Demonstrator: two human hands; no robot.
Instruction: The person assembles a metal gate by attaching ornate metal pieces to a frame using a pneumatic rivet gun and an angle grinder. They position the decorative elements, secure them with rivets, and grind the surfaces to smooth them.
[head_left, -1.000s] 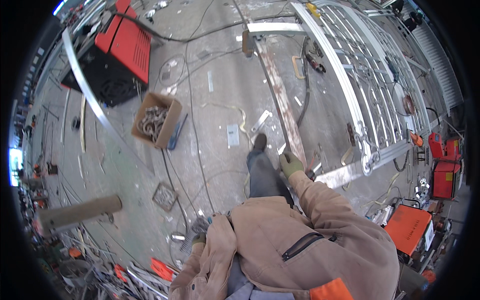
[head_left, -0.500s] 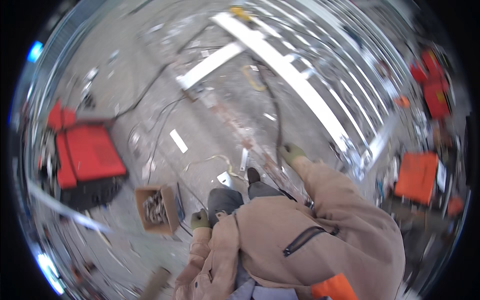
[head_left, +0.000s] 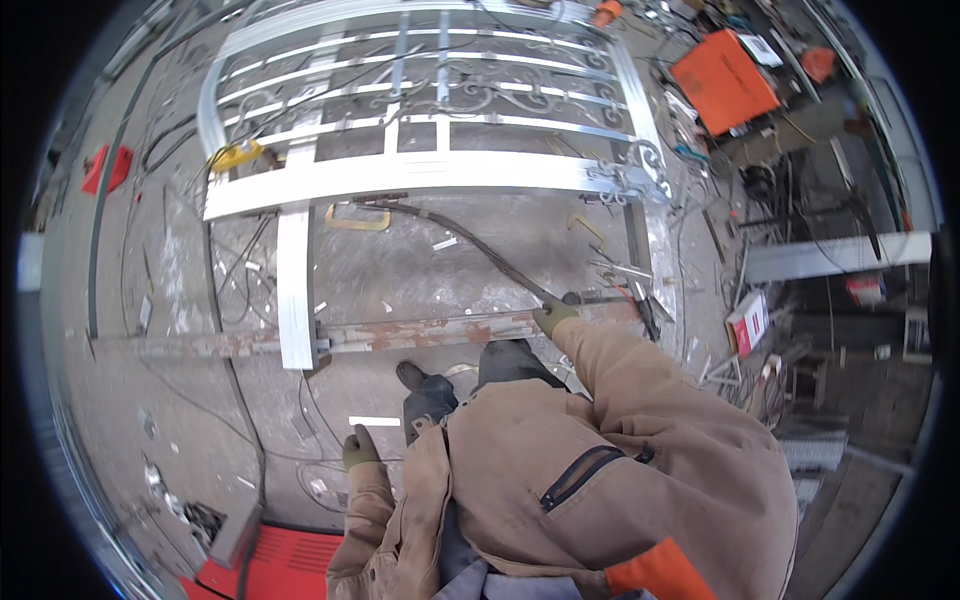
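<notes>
My right hand [head_left: 553, 316], in an olive glove, is closed around a thick dark cable [head_left: 480, 247]. The cable runs from my fist up and left across the floor to the near side of a white and silver metal gate frame [head_left: 420, 178] with scrollwork. Lower left, my gloved left hand [head_left: 361, 449] hangs beside my leg with loosely bent fingers, its thumb apart and nothing visible in it. A short white strip [head_left: 375, 421] lies on the floor just beyond it. Between my feet and the gate runs a rust-patched metal beam [head_left: 430, 331].
An orange machine [head_left: 725, 82] stands far right, above a red and white box [head_left: 747, 323]. A red machine [head_left: 285, 555] is at the lower left. A yellow tool [head_left: 235, 156] rests by the gate's left corner. Cables and scraps litter the floor.
My view has swung to the right, so the gate now lies straight ahead and the red machine is at the lower left. The cable stays in my right hand. The cardboard box has left view.
</notes>
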